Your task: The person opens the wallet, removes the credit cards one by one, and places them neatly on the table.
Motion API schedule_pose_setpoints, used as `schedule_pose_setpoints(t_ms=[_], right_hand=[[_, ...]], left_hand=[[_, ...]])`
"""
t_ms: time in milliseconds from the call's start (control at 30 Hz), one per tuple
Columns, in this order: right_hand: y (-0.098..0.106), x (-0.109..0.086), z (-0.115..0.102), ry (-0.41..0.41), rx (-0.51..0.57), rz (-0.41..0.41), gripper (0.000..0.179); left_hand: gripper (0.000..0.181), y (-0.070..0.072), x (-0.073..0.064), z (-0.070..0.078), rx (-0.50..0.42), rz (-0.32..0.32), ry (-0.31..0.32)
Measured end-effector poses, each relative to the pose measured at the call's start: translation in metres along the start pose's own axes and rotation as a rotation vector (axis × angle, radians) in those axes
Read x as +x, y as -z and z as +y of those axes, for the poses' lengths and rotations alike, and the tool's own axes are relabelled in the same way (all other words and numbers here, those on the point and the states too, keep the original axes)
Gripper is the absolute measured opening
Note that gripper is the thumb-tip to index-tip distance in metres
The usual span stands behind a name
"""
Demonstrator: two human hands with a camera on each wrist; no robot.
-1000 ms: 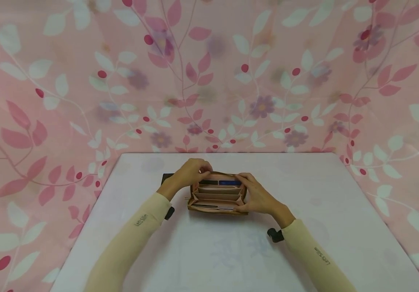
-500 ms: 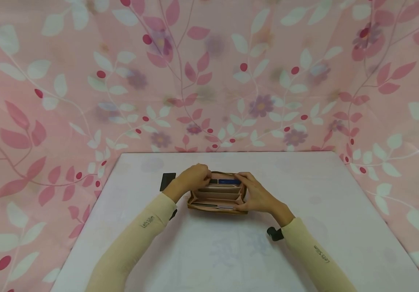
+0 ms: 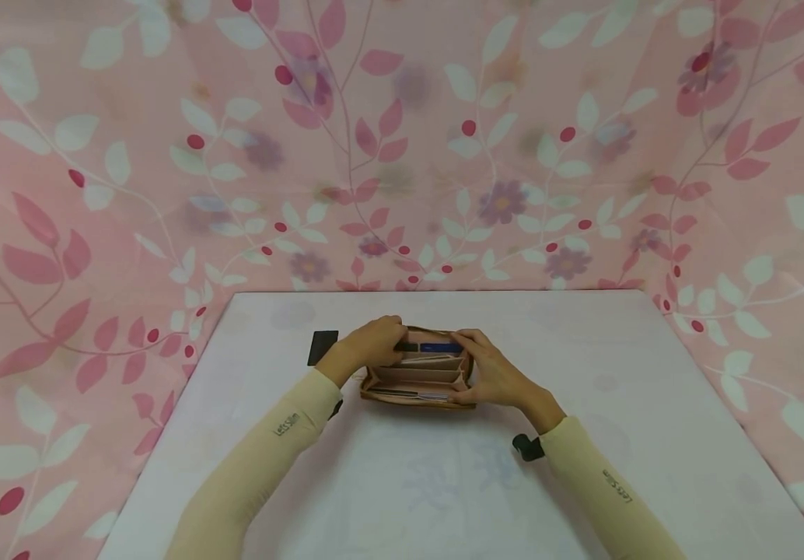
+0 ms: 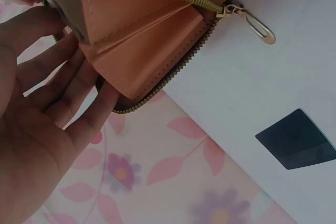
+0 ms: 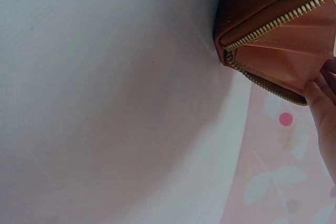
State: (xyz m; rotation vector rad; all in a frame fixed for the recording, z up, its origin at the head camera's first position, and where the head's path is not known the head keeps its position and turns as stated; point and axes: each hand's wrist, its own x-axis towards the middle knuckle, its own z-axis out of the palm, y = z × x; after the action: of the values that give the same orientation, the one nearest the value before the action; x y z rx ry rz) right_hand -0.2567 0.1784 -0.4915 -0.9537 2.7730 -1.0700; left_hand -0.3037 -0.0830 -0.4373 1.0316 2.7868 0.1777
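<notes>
A brown zip-around wallet [image 3: 416,379] stands spread wide on the table, its pinkish-tan compartments facing up. Its right end is gripped by my right hand [image 3: 496,372], thumb on the near panel and fingers on the far one. My left hand [image 3: 372,342] holds the far left part; its fingers [image 4: 86,124] bend against the panel edge, and its thumb is hidden. A blue card [image 3: 440,348] and a dark card sit in the far panel's slots. White paper [image 3: 437,360] shows in a compartment. The gold zip pull [image 4: 257,27] hangs at the left end.
A black card [image 3: 323,348] lies flat on the white-covered table [image 3: 402,482], left of the wallet and close to my left wrist. Pink floral cloth [image 3: 402,155] hangs behind the table and along both sides.
My left hand has moved from the wallet's top left edge down over its far left inside. The black card, partly covered before, shows more fully. The right hand keeps its grip.
</notes>
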Motion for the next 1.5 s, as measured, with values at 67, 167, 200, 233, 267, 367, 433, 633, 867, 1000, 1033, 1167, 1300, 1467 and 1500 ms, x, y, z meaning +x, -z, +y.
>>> schedule_pose_setpoints(t_ms=[67, 167, 200, 233, 267, 367, 433, 633, 867, 1000, 1033, 1167, 1300, 1467, 1500], right_hand=[[-0.001, 0.0, 0.001, 0.004, 0.005, 0.002, 0.106], [-0.002, 0.0, 0.002, 0.004, 0.002, 0.003, 0.106], [-0.002, 0.0, 0.002, 0.005, 0.0, 0.004, 0.106], [-0.003, 0.0, 0.002, 0.0, -0.001, 0.003, 0.106], [-0.003, 0.0, 0.003, -0.002, -0.002, 0.004, 0.106], [-0.003, 0.0, 0.003, 0.002, 0.003, 0.003, 0.106], [-0.003, 0.0, 0.002, 0.003, 0.006, -0.001, 0.106], [-0.004, -0.001, 0.0, 0.013, 0.022, 0.001, 0.106], [-0.005, -0.004, 0.0, -0.009, 0.015, -0.012, 0.107], [-0.004, -0.003, 0.0, 0.009, 0.016, -0.007, 0.106], [-0.004, -0.002, 0.0, 0.01, 0.015, -0.007, 0.106], [-0.003, -0.001, 0.001, 0.007, 0.014, -0.009, 0.106], [-0.002, 0.0, 0.001, 0.003, 0.024, -0.009, 0.106], [0.0, 0.0, 0.002, 0.008, 0.039, -0.012, 0.106], [0.0, 0.001, 0.002, 0.007, 0.043, -0.012, 0.106]], left_hand=[[0.017, 0.001, 0.0, -0.001, -0.007, -0.002, -0.013], [0.015, 0.001, 0.001, -0.003, -0.01, -0.003, -0.032], [0.015, 0.001, 0.001, -0.003, -0.014, -0.003, -0.035], [0.014, 0.001, 0.001, -0.004, -0.016, -0.005, -0.037], [0.012, 0.0, 0.002, -0.004, -0.022, -0.006, -0.037], [0.01, 0.0, 0.004, -0.006, -0.054, -0.012, -0.026], [0.012, 0.0, 0.006, -0.007, -0.066, -0.009, -0.024], [0.024, 0.0, 0.008, -0.01, -0.06, -0.015, -0.02], [0.023, -0.002, 0.008, -0.016, -0.088, -0.01, -0.083], [0.021, -0.004, 0.009, -0.02, -0.115, 0.032, -0.112], [0.02, -0.004, 0.01, -0.021, -0.12, 0.036, -0.115], [0.02, -0.006, 0.012, -0.023, -0.147, 0.041, -0.1], [0.019, -0.009, 0.014, -0.023, -0.152, 0.064, -0.062], [0.021, -0.013, 0.017, -0.022, -0.144, 0.093, -0.011], [0.022, -0.013, 0.017, -0.021, -0.139, 0.093, -0.005]])
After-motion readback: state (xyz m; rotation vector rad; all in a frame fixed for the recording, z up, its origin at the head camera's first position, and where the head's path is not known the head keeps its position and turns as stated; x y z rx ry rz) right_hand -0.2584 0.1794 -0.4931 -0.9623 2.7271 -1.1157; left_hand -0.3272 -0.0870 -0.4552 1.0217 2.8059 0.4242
